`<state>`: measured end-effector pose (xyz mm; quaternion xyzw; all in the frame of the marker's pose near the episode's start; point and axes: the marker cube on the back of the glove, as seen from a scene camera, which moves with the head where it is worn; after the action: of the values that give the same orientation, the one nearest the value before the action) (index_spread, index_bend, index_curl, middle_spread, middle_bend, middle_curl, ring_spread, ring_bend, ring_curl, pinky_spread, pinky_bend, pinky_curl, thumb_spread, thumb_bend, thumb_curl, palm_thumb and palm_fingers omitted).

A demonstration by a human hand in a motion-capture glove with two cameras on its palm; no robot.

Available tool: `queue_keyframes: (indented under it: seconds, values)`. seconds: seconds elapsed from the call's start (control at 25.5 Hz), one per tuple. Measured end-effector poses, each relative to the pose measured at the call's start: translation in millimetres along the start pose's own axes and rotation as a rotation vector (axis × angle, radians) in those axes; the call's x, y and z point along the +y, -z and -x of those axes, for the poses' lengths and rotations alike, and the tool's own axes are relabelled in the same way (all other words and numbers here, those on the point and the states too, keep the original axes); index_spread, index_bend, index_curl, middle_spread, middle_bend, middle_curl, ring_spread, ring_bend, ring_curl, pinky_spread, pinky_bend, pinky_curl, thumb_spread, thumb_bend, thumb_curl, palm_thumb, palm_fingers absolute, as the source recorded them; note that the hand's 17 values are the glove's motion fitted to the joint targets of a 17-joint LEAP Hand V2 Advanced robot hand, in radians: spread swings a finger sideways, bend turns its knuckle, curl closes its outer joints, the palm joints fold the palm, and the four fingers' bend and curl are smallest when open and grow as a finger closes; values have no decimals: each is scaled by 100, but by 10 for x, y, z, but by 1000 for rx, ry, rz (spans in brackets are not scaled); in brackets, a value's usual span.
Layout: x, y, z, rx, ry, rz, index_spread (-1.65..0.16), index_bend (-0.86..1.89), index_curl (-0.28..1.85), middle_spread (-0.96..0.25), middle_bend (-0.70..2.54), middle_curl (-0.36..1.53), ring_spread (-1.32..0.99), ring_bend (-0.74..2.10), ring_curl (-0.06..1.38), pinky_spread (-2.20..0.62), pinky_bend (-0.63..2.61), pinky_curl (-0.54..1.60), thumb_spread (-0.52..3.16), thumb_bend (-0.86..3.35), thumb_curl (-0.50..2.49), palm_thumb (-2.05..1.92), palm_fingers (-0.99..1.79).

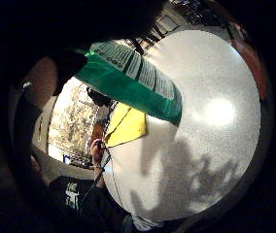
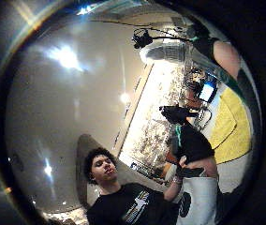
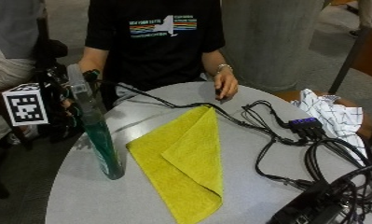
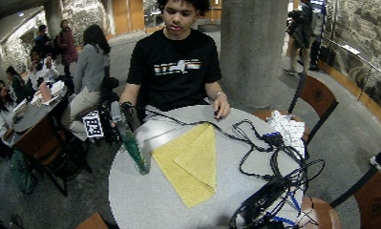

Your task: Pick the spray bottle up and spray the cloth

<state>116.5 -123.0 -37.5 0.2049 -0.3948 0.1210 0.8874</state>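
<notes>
No wording can be read with certainty on any item. The spray bottle (image 1: 133,80) carries a white label panel with lines of dark print, too small to make out. The person's black T-shirt (image 3: 155,42) bears a line of small pale lettering above rainbow stripes and a white shape, also illegible.

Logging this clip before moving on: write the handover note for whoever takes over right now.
Right hand: grip closed around the upper part of the green spray bottle, whose base stands on the grey round table, tilted.
Yellow cloth: folded, lying flat on the table beside the bottle.
Bare hand: resting at the table's far edge.
Done: bottle grasped.
Left: lift it, aim at the cloth, spray.
</notes>
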Motion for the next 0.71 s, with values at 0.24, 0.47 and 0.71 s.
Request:
queue_keyframes:
  seconds: [0.24,0.47,0.71]
  values:
    - [-3,-10,-3,3,0,13,-37,13,31,-6,24,43,-9,23,35,16,54,33,94,-4,49,87,57]
    - [-40,-24,-23,15,-3,10,-39,13,29,-6,22,42,-9,23,34,19,53,32,99,-3,47,84,56]
    - [-156,-56,-117,94,-42,18,-39,12,28,-6,21,41,-9,24,34,20,52,31,101,-2,46,83,53]
